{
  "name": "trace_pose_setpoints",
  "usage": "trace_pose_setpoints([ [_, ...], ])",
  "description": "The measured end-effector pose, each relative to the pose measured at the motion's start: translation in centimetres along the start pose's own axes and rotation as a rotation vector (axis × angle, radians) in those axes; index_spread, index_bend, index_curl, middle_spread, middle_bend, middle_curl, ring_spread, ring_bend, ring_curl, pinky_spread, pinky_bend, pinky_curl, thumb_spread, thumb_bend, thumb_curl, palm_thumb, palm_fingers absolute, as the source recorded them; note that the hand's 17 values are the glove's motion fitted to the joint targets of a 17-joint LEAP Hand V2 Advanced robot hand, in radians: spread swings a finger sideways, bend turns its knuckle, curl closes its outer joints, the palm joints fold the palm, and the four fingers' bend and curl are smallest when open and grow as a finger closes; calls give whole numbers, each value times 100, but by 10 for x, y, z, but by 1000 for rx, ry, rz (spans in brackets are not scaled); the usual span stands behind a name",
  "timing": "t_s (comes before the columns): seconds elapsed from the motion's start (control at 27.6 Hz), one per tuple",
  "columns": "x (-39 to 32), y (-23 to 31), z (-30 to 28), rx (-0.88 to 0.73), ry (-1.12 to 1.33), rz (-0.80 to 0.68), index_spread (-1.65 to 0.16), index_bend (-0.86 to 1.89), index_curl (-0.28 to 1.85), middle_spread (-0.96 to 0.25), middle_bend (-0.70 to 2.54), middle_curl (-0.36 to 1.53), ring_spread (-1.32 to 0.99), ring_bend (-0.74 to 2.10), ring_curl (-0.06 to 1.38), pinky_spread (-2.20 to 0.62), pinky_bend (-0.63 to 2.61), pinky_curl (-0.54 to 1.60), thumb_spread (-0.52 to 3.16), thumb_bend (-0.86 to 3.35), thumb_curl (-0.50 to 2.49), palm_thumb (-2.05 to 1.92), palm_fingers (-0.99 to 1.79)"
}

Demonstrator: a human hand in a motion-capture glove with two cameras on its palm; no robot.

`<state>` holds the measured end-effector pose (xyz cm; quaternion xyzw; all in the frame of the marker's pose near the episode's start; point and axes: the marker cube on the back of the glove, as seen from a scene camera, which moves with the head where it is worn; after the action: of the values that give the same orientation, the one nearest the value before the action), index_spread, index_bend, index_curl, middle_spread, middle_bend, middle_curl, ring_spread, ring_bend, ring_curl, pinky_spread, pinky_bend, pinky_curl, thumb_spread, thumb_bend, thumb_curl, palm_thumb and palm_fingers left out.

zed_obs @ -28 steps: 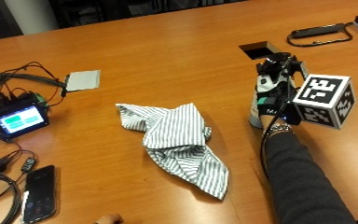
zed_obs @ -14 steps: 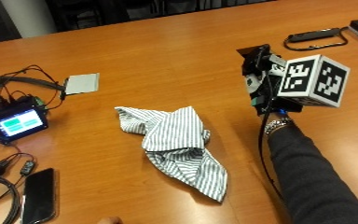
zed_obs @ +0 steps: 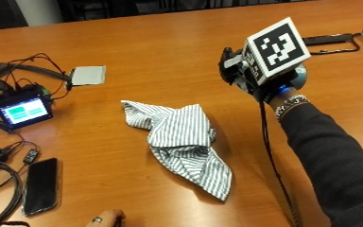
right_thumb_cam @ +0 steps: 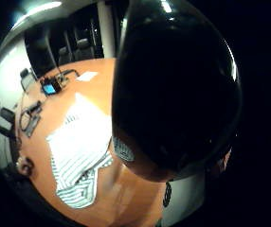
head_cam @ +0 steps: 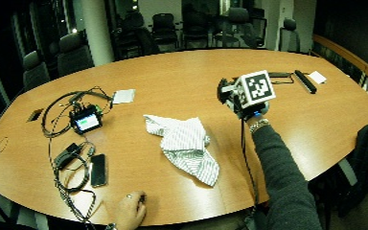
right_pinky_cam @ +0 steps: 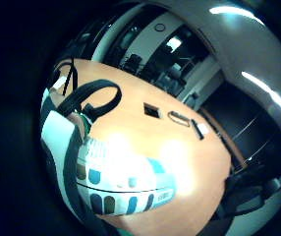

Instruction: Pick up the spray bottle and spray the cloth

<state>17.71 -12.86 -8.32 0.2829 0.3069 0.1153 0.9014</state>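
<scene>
My gloved right hand (zed_obs: 261, 88) grips the spray bottle (zed_obs: 231, 63) and holds it in the air above the table, right of the cloth. Only the bottle's black spray head shows in the outside view, pointing left toward the cloth. The bottle's labelled body (right_pinky_cam: 116, 183) fills the little finger side palm view, and its dark bulk (right_thumb_cam: 173, 94) fills the thumb side view. The striped grey-and-white cloth (zed_obs: 181, 137) lies crumpled on the wooden table (zed_obs: 169, 42), also seen as the cloth (right_thumb_cam: 78, 146) below the palm and the cloth (head_cam: 184, 141) in the wide view.
A small lit screen device (zed_obs: 21, 109) with cables sits at the left, a phone (zed_obs: 40, 186) near the front edge, a grey pad (zed_obs: 87, 74) further back. A black strap (zed_obs: 329, 39) lies at the far right. The bare left hand (zed_obs: 106, 218) rests at the front edge.
My hand has lifted the spray bottle off the table and carried it up and a little left toward the cloth. The cloth has not moved.
</scene>
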Motion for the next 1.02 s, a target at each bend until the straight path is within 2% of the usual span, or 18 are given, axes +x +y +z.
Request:
trace_pose_setpoints([
  [0.22, -28, -6, -18, -48, 156, -201, -29, 26, 50, -23, 43, 48, -22, 53, 44, -28, 43, 39, 110, -2, 44, 79, 134],
  [0.58, -90, 5, -29, -7, 295, -524, -30, 26, 51, -23, 43, 48, -22, 53, 44, -29, 43, 38, 111, -2, 45, 77, 134],
  [0.8, -110, 14, -22, 27, 358, -648, -30, 26, 52, -23, 43, 48, -22, 53, 43, -29, 43, 38, 111, -2, 45, 77, 134],
  [1.02, -120, 15, -17, 52, 387, -695, -30, 26, 53, -24, 43, 48, -22, 53, 43, -29, 43, 38, 111, -2, 46, 77, 134],
])
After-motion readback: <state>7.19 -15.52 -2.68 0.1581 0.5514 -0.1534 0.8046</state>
